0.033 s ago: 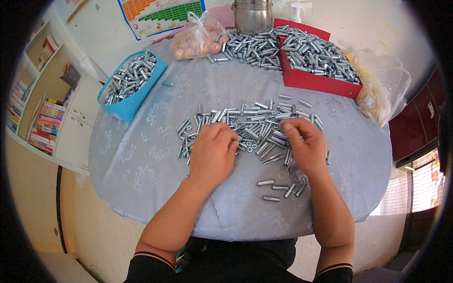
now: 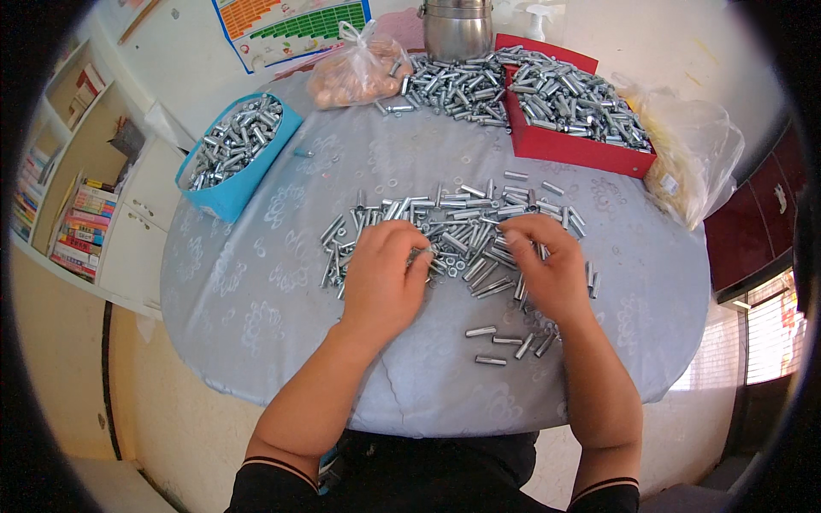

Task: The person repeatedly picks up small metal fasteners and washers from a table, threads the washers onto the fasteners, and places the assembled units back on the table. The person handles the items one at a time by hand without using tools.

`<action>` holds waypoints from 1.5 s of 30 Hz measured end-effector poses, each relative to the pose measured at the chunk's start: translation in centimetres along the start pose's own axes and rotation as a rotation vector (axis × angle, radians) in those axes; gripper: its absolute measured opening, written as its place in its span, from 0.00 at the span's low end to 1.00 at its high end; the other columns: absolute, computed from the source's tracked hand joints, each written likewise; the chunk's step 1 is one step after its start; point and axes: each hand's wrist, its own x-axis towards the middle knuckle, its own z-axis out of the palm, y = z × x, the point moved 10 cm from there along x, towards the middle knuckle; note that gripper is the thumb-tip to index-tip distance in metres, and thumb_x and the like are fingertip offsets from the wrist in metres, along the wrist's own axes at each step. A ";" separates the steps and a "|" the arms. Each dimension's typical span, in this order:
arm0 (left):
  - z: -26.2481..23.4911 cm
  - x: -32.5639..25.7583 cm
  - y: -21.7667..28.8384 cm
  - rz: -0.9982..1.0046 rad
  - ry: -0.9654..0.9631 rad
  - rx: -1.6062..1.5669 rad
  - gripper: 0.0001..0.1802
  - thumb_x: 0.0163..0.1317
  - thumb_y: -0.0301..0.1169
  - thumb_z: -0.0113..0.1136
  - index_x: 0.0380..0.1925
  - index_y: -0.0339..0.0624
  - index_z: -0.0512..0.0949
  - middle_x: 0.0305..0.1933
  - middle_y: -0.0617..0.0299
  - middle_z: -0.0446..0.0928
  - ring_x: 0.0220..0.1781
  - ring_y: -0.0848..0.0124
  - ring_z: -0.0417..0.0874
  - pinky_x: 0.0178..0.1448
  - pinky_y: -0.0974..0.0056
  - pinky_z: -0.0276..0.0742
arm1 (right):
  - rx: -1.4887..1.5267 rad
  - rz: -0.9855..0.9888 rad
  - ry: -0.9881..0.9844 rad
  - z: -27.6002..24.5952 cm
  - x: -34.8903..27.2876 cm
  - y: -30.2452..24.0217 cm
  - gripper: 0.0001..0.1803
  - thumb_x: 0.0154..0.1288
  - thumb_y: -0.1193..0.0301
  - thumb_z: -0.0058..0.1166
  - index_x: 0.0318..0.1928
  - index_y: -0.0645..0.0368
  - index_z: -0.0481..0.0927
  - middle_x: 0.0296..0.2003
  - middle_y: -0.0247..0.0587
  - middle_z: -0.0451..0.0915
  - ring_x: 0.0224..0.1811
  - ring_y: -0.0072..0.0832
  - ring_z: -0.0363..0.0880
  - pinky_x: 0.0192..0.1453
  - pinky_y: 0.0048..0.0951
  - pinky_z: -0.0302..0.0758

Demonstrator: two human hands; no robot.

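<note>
My left hand [image 2: 387, 272] is closed at the left side of a loose pile of silver metal sleeves and bolts [image 2: 462, 214], thumb and index finger pinched together. Whatever lies between those fingertips is too small to make out. Across the pile, my right hand [image 2: 550, 267] is also in a pinch, its fingertips over the sleeves; its contents I cannot make out. Hex nuts [image 2: 451, 266] lie between the two hands. Several short sleeves [image 2: 492, 360] lie apart on the grey patterned tablecloth [image 2: 274, 342], nearer to me.
At the far left stands a blue container [image 2: 224, 203] filled with metal anchors. A red box [image 2: 573, 154] of similar parts is at the far right, beside a heap of anchors [image 2: 459, 85]. Plastic bags [image 2: 359, 73] [image 2: 697, 154] and a steel pot [image 2: 458, 30] stand along the back.
My right hand has shifted slightly to the left, and its fingertips are a little lower over the pile. The left hand has barely moved.
</note>
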 end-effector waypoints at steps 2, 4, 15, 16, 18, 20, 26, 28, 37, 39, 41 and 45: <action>-1.0 -0.1 -1.1 -0.140 0.110 -0.265 0.06 0.61 0.26 0.60 0.37 0.39 0.76 0.43 0.59 0.79 0.45 0.65 0.79 0.48 0.61 0.75 | -0.200 -0.345 -0.087 1.7 -0.5 -4.1 0.07 0.61 0.72 0.59 0.40 0.56 0.84 0.41 0.39 0.82 0.48 0.37 0.78 0.56 0.39 0.73; -1.1 -0.4 -2.1 -0.239 0.133 -0.499 0.07 0.70 0.29 0.52 0.43 0.38 0.72 0.45 0.58 0.80 0.45 0.73 0.80 0.48 0.66 0.77 | -0.349 -0.425 -0.187 3.7 -1.0 -5.0 0.08 0.58 0.72 0.60 0.39 0.54 0.85 0.45 0.39 0.80 0.55 0.41 0.74 0.63 0.45 0.66; 1.5 -1.8 -4.3 -0.621 0.021 -1.092 0.09 0.70 0.28 0.52 0.45 0.37 0.75 0.33 0.59 0.80 0.20 0.81 0.72 0.21 0.76 0.66 | -0.263 -0.297 -0.137 3.7 -0.7 -3.9 0.08 0.51 0.78 0.62 0.33 0.53 0.83 0.41 0.37 0.81 0.47 0.40 0.78 0.57 0.43 0.71; 1.6 -1.9 -4.4 -0.643 0.019 -1.097 0.09 0.69 0.28 0.53 0.45 0.36 0.76 0.33 0.59 0.80 0.19 0.82 0.70 0.20 0.76 0.65 | -0.241 -0.272 -0.120 3.3 -0.7 -3.7 0.09 0.52 0.79 0.62 0.34 0.54 0.82 0.41 0.38 0.81 0.45 0.38 0.78 0.54 0.40 0.73; 2.0 -2.0 -4.4 -0.690 0.002 -1.123 0.10 0.69 0.27 0.52 0.47 0.36 0.76 0.34 0.59 0.80 0.18 0.82 0.69 0.20 0.76 0.64 | -0.197 -0.223 -0.079 2.4 -0.7 -3.3 0.10 0.53 0.81 0.61 0.37 0.57 0.81 0.40 0.39 0.81 0.41 0.34 0.79 0.48 0.34 0.75; 2.5 -2.3 -4.3 -0.742 -0.025 -1.166 0.12 0.69 0.26 0.52 0.50 0.35 0.76 0.36 0.58 0.81 0.20 0.81 0.71 0.22 0.76 0.66 | 0.161 0.058 -0.071 2.3 -0.7 -0.9 0.13 0.58 0.81 0.59 0.45 0.58 0.79 0.40 0.37 0.80 0.40 0.27 0.78 0.47 0.28 0.74; 3.8 -2.4 -3.0 -0.764 -0.149 -1.236 0.16 0.69 0.25 0.48 0.55 0.34 0.74 0.43 0.55 0.81 0.26 0.78 0.77 0.29 0.73 0.74 | 0.521 0.200 -0.152 2.8 -1.0 0.1 0.22 0.69 0.80 0.50 0.63 0.60 0.71 0.40 0.35 0.79 0.40 0.19 0.76 0.47 0.21 0.73; 4.0 -2.5 -2.8 -0.753 -0.186 -1.240 0.15 0.70 0.25 0.48 0.54 0.34 0.74 0.44 0.54 0.81 0.26 0.78 0.77 0.29 0.73 0.74 | 0.540 0.230 -0.185 3.0 -1.1 0.3 0.21 0.71 0.78 0.48 0.64 0.60 0.70 0.40 0.35 0.79 0.39 0.21 0.77 0.47 0.22 0.74; 3.8 -2.5 -2.5 -0.768 -0.197 -1.241 0.10 0.71 0.30 0.49 0.46 0.36 0.75 0.35 0.56 0.81 0.19 0.79 0.72 0.22 0.75 0.68 | 0.960 0.494 -0.216 4.0 -1.8 2.0 0.14 0.73 0.71 0.48 0.55 0.64 0.75 0.36 0.37 0.80 0.36 0.25 0.80 0.44 0.27 0.80; 3.9 -2.5 -2.6 -0.770 -0.201 -1.239 0.10 0.71 0.32 0.50 0.45 0.37 0.75 0.32 0.58 0.79 0.17 0.80 0.68 0.20 0.76 0.64 | 0.924 0.485 -0.218 3.9 -1.8 2.0 0.13 0.73 0.71 0.49 0.52 0.64 0.76 0.35 0.36 0.80 0.35 0.24 0.80 0.43 0.27 0.80; 4.1 -2.5 -2.7 -0.768 -0.204 -1.252 0.11 0.71 0.33 0.50 0.44 0.37 0.75 0.29 0.61 0.77 0.16 0.82 0.65 0.19 0.77 0.61 | 0.760 0.395 -0.245 3.7 -1.5 1.3 0.12 0.72 0.72 0.50 0.51 0.64 0.77 0.35 0.35 0.80 0.35 0.23 0.79 0.43 0.25 0.79; 4.2 -2.5 -2.6 -0.721 -0.199 -1.272 0.10 0.72 0.33 0.51 0.42 0.38 0.75 0.27 0.65 0.73 0.17 0.83 0.63 0.18 0.77 0.57 | 0.541 0.256 -0.311 4.1 -1.8 -0.1 0.10 0.71 0.73 0.52 0.48 0.64 0.79 0.34 0.33 0.79 0.35 0.19 0.78 0.42 0.22 0.76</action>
